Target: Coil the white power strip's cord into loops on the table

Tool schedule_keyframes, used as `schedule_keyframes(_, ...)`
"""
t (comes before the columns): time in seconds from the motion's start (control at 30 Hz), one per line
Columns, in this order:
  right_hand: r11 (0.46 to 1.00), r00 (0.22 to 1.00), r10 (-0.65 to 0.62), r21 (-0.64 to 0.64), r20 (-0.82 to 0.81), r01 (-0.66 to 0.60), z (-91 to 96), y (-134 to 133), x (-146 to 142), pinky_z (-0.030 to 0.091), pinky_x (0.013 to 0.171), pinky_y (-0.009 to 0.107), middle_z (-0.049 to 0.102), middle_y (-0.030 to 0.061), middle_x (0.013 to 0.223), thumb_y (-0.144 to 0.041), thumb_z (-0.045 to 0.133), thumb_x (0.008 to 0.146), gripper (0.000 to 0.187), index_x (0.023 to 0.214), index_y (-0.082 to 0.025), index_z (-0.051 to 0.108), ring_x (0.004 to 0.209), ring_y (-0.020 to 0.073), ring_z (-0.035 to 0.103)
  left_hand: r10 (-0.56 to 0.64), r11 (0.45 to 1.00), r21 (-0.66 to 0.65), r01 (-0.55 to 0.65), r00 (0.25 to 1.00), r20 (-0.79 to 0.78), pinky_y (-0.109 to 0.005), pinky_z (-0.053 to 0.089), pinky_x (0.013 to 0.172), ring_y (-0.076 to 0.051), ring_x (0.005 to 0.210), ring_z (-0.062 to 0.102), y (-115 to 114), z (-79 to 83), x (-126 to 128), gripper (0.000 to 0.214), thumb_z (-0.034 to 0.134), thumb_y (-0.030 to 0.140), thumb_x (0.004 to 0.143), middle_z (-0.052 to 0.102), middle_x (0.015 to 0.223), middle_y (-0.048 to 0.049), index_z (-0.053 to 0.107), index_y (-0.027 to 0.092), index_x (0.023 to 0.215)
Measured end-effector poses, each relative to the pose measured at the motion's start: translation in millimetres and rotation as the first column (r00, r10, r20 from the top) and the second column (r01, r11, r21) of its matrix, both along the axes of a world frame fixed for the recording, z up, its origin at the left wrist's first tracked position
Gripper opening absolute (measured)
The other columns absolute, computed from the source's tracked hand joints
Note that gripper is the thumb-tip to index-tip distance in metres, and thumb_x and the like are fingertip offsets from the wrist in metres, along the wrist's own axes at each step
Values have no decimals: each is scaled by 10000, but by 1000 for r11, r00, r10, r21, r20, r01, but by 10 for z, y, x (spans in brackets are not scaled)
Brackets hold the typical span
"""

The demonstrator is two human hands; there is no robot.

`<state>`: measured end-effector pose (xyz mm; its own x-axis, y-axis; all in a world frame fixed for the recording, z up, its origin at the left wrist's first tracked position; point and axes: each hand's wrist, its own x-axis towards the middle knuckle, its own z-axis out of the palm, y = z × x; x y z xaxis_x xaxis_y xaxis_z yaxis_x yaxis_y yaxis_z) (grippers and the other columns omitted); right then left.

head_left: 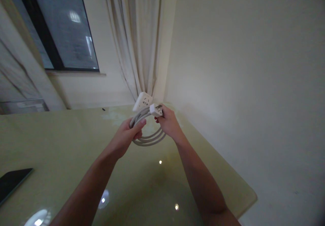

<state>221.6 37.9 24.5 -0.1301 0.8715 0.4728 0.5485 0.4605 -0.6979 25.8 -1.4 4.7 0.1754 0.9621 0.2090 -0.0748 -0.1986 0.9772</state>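
Observation:
A pale grey power cable (149,142) hangs in a round coil of several loops above the table. My left hand (127,134) is closed around the left side of the coil, thumb on top. My right hand (169,120) is closed at the coil's upper right, gripping the white plug (156,110), whose metal prongs show near the fingertips. Just behind the plug is the white extension socket (143,101), its outlet holes facing me. Whether that socket rests on the table or hangs from the cable I cannot tell.
The glossy yellow-green table (76,138) reflects ceiling lights. A dark flat device (15,182) lies at its left edge, and a small black object (103,109) near the back. Curtains (139,39), a window (63,26) and a bare wall (241,83) border the table.

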Motion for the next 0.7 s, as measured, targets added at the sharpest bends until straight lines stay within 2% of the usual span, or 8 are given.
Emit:
schedule_keyframes(0.07,997,998,22,-75,-63,-27,-38,27,-24,473,578,236,654,-30,706,-64,554,874,179,922,-210,646,565,130,625,7,998,-59,0,993,118,-203,262,444,-60,463,333,11,18,7,514,863,571,799,407,538,73,532,191,697)
schedule_keyframes(0.13,989,994,44,-138,-98,-57,-50,25,-58,450,500,227,610,-46,650,-164,606,925,69,898,-214,645,471,111,563,-40,984,-158,83,966,257,-186,219,418,-38,431,226,25,53,5,540,837,623,809,303,533,110,533,188,709)
schedule_keyframes(0.2,977,984,87,-179,-157,-115,-30,-5,-92,417,434,217,587,-52,639,-287,671,946,74,914,-220,663,438,102,525,-33,953,-268,139,930,366,-182,188,394,-35,407,132,47,82,3,575,656,696,932,224,516,125,546,182,699)
schedule_keyframes(0.3,926,931,203,-249,-303,-283,35,-84,-128,347,362,202,542,-69,631,-414,789,883,229,948,-218,689,412,74,438,107,927,-371,56,909,403,-184,162,370,-43,379,104,94,79,18,631,379,603,1086,208,486,107,465,194,614)
schedule_keyframes(0.37,866,865,257,-295,-430,-404,71,-129,-145,311,341,195,495,-91,625,-451,866,808,336,968,-212,691,410,53,360,179,931,-363,-26,902,392,-179,145,364,-45,373,123,123,52,34,610,362,522,1107,228,487,95,403,201,590)
schedule_keyframes(0.43,828,811,255,-314,-526,-465,79,-147,-160,288,335,187,479,-107,637,-449,926,732,424,984,-211,682,425,42,326,184,938,-342,-53,913,364,-178,142,363,-46,371,132,144,23,38,612,369,520,1102,227,489,91,357,208,576)
schedule_keyframes(0.6,761,726,276,-318,-630,-565,-41,-55,-171,317,346,178,504,-123,637,-427,983,631,515,950,-210,641,427,32,325,64,949,-314,-15,987,146,-216,201,379,-67,353,186,192,-59,-40,632,336,578,1072,239,478,76,315,233,544)
schedule_keyframes(0.7,753,660,289,-261,-693,-604,-143,27,-178,310,351,174,492,-131,608,-443,993,604,541,913,-211,615,421,29,300,19,985,-172,-26,999,-45,-265,322,431,-112,370,331,253,-148,-132,668,280,633,1059,303,460,39,334,252,513)
